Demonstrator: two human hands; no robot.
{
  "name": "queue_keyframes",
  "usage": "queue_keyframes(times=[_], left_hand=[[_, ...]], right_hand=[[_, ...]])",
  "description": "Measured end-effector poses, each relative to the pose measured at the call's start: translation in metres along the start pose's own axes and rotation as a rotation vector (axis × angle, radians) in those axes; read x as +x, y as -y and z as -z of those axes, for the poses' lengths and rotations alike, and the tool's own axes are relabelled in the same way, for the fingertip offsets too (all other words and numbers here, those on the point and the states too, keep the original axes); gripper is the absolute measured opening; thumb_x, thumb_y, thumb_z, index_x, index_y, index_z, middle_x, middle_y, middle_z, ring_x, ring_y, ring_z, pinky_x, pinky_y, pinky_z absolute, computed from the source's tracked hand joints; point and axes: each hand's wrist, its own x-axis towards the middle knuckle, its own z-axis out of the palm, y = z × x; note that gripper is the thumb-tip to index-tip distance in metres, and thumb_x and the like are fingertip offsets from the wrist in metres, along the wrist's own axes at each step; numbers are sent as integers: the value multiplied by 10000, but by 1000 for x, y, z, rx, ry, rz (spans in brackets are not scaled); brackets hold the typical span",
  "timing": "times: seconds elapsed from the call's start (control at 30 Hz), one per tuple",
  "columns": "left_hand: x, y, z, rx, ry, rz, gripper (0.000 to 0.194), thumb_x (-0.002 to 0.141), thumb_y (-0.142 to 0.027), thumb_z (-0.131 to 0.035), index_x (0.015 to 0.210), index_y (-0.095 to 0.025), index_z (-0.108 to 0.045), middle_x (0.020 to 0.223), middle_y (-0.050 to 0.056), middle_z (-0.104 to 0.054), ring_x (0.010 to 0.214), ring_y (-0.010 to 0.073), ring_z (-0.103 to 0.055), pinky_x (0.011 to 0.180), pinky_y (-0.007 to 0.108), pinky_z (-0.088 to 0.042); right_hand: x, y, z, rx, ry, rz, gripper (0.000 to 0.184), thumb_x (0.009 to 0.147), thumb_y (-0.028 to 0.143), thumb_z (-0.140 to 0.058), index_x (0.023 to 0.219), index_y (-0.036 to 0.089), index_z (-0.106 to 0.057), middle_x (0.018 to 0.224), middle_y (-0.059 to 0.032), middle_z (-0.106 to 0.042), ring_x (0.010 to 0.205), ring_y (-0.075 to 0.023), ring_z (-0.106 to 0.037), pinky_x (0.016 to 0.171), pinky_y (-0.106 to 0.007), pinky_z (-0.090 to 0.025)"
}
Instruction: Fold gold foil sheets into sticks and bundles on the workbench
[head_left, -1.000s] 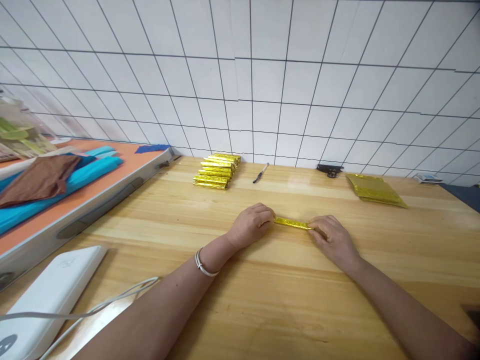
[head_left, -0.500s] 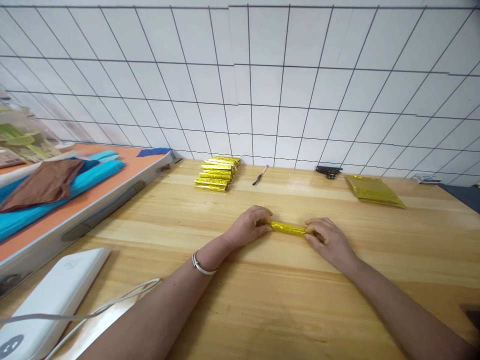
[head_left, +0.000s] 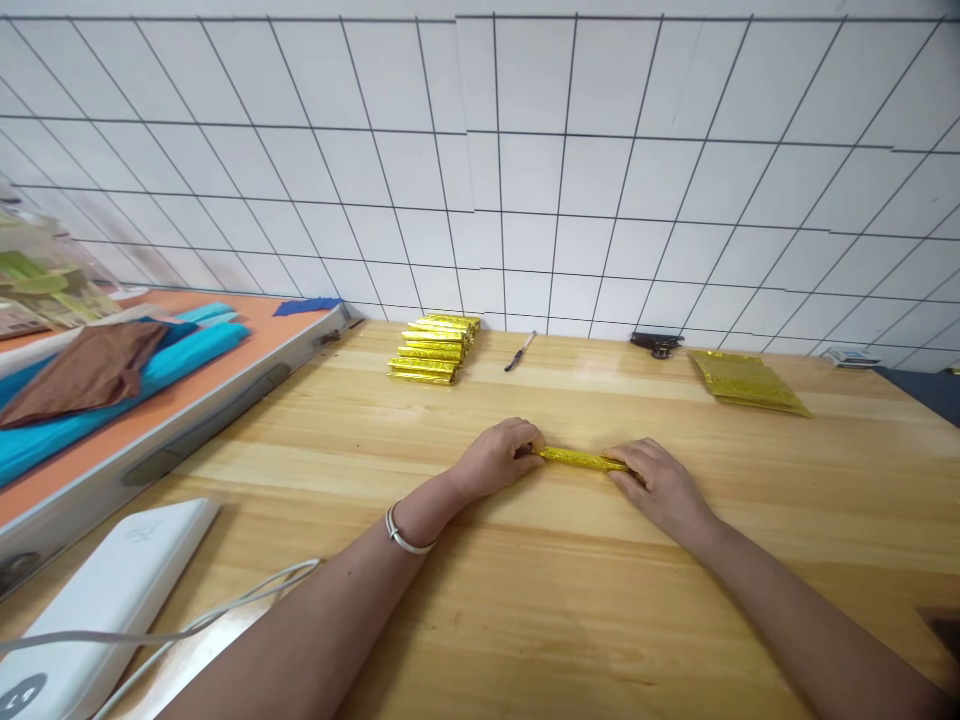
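Between my two hands a narrow roll of shiny gold foil [head_left: 577, 459] lies low over the wooden table [head_left: 525, 590]. My left hand [head_left: 501, 456], with a silver bangle on its wrist, is closed on the roll's left end. The right end is pinched by the fingers of my right hand [head_left: 660, 485]. Both tips of the roll are hidden by the fingers. Beyond my left hand several similar gold foil rolls [head_left: 431, 350] lie stacked in a pile. Flat gold foil sheets [head_left: 746, 382] rest farther back on the right.
A pen [head_left: 520, 352] and a black clip-like object [head_left: 657, 344] lie near the tiled wall [head_left: 525, 170]. At left are a white device [head_left: 112, 600] with a cable [head_left: 225, 605], and an orange-topped surface [head_left: 180, 390] bearing brown cloth-like material [head_left: 90, 370] and blue material [head_left: 187, 355].
The foil roll looks thinner, and its right end sits slightly farther right. My fingers have shifted a little around it, with both hands a touch lower in view.
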Motion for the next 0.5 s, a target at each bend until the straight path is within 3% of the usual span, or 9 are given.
queue_keyframes(times=[0.1, 0.5], left_hand=[[1, 0, 0, -9, -37, -6, 85, 748, -144, -591, 819, -185, -570, 818, 15, -582, 774, 141, -545, 720, 257, -439], [5, 1, -4, -52, 4, 94, 130, 715, -148, -620, 829, -188, -571, 740, -21, -544, 636, 102, -501, 597, 209, -410]], right_hand=[[1, 0, 0, 6, -41, -18, 265, 849, 232, -500, 1103, 258, -570, 992, -53, -636, 928, -217, -553, 819, -397, -466], [3, -2, -3, 2, 15, -86, 240, 826, 230, -536, 1057, 248, -596, 955, -39, -640, 903, -213, -543, 800, -373, -445]])
